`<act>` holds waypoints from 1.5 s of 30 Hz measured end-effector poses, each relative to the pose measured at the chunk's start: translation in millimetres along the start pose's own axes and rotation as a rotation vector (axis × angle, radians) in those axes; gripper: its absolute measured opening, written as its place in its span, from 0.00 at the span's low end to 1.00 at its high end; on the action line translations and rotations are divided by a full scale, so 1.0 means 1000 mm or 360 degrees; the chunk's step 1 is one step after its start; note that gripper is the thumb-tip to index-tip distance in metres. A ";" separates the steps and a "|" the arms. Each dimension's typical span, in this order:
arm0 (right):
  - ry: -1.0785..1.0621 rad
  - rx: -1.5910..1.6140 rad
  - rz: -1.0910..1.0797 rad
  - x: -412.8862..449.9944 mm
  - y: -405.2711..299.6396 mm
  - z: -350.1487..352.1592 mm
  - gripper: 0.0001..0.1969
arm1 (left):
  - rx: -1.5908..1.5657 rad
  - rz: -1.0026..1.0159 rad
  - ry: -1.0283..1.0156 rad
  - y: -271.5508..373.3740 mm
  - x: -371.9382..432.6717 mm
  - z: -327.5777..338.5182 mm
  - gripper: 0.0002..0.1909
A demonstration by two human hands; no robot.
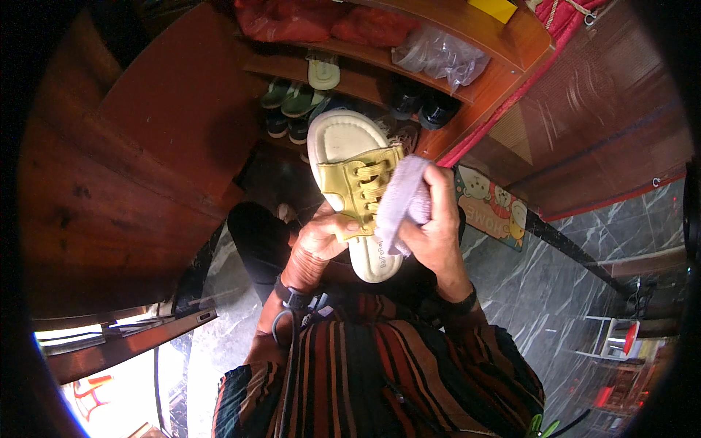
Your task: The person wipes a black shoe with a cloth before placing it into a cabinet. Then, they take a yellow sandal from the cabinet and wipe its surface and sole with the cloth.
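A slide sandal [350,180] with a cream footbed and a yellow-green laced upper is held up in front of me, its toe end pointing away. My left hand [323,235] grips it by the left side, with the thumb on the edge of the upper. In my right hand [438,235] is a folded lilac cloth [405,197], which lies over the right side of the upper and hides part of it. Whether the cloth presses on the sandal, I cannot tell. The heel part of the footbed bears writing.
Ahead stands a wooden shoe rack [367,90] with green shoes [290,101], black shoes [438,109], a cream slipper [324,72] and clear plastic bags [441,55]. A wooden door panel [137,180] rises on the left. A doormat [493,205] lies on the marbled floor at the right.
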State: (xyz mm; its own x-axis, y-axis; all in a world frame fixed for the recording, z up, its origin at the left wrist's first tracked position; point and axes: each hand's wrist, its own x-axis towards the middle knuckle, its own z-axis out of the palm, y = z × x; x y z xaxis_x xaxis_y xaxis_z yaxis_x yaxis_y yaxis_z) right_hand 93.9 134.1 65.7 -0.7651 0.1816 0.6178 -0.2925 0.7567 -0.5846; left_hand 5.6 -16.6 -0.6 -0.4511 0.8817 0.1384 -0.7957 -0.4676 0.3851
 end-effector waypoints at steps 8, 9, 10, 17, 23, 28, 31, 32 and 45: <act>0.0463 -0.0038 0.0131 0.008 -0.005 0.015 0.32 | 0.0310 0.0133 0.0297 -0.006 0.001 0.013 0.28; 0.0418 -0.0086 0.0159 0.015 -0.017 0.017 0.31 | 0.0517 0.0099 0.0328 -0.007 0.001 0.011 0.25; 0.0299 -0.0146 0.0214 0.016 -0.019 0.022 0.31 | 0.0705 0.0047 0.0277 -0.007 0.001 0.009 0.23; -0.0160 -0.0329 0.0244 0.014 -0.009 0.020 0.28 | 0.0391 -0.0007 0.0310 -0.016 -0.001 0.002 0.27; -0.0094 0.0033 0.0064 0.007 0.005 0.006 0.31 | 0.0141 0.0009 0.0208 -0.013 0.004 0.000 0.32; 0.0131 0.0056 0.0340 0.010 -0.003 0.016 0.34 | 0.0218 0.0022 0.0185 -0.009 0.003 0.006 0.32; 0.0039 -0.0257 0.0350 0.009 0.000 0.028 0.35 | 0.0408 -0.0001 0.0259 -0.011 0.003 0.011 0.27; -0.0002 -0.0218 0.0367 0.008 0.001 0.029 0.35 | 0.0516 0.0003 0.0374 -0.010 0.002 0.015 0.25; 0.0362 0.0974 0.0251 -0.007 0.030 -0.002 0.35 | -0.0092 0.0137 0.0032 -0.001 0.002 -0.010 0.39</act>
State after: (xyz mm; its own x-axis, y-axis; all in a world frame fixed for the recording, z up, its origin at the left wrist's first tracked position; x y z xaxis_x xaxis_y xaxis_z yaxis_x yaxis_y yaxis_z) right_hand 91.4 156.2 45.1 -0.7049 0.4395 0.5567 -0.5109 0.2299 -0.8283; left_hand 1.8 -14.8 -9.8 -0.5261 0.8371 0.1502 -0.7755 -0.5447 0.3194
